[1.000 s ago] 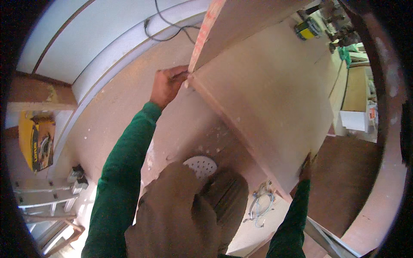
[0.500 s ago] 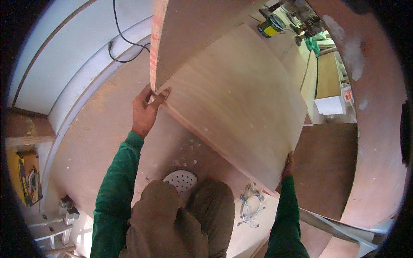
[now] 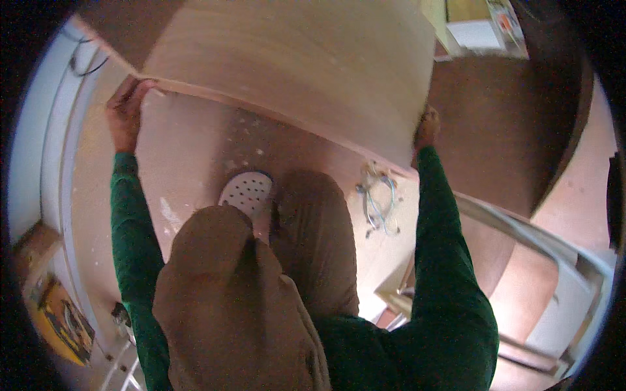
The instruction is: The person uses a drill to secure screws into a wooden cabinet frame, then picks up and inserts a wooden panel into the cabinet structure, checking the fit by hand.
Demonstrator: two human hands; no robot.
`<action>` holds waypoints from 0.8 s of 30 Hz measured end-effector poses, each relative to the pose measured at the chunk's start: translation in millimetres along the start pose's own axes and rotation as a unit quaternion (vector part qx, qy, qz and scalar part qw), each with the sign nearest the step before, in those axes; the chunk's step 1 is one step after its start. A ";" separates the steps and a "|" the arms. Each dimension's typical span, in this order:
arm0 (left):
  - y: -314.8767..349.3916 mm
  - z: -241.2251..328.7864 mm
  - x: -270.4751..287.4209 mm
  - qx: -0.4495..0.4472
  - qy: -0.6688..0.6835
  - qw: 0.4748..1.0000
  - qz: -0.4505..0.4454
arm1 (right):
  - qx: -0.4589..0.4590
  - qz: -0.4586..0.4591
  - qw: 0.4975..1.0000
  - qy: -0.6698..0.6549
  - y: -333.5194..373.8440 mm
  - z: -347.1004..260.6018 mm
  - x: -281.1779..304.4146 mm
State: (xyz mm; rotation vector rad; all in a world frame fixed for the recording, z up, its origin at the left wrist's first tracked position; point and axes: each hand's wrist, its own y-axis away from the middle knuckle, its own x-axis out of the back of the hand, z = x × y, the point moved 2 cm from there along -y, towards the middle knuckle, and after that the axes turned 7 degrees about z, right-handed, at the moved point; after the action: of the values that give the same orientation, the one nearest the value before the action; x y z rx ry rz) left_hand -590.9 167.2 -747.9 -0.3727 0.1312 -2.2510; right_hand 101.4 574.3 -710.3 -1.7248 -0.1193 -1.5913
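A large pale plywood panel [image 3: 300, 58] spans the upper middle, its near edge slanting down to the right. Another darker wooden panel [image 3: 124, 32] meets it at the far left, forming a corner. My left hand [image 3: 128, 104] grips that corner, thumb on top and the other fingers partly hidden by the wood. At the panel's right edge, my right hand [image 3: 427, 127] is closed around the side; its fingertips are partly out of sight. Both arms reach forward in green sleeves.
A bundle of thin wires [image 3: 380, 199] lies on the floor near the panel's right corner. One white perforated clog [image 3: 248, 192] shows on my foot. A yellow-and-black case [image 3: 65, 322] is at lower left, a dark cable [image 3: 85, 62] upper left, a brown board [image 3: 495, 130] at right.
My view has shifted, so the panel and both hands sit higher in the picture. The upright panel at left now appears tilted further left. Both hands keep their grip.
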 end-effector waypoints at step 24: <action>-1.5 15.3 6.6 -0.030 -0.089 0.995 0.044 | 0.062 -0.161 0.984 -0.045 132.7 -93.0 123.9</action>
State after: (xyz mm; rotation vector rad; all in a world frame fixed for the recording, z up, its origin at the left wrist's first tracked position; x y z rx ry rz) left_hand -591.3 163.5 -731.6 -0.5856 0.1207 -2.1190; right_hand 125.0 375.8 -669.7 -1.7440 -0.5552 -1.6915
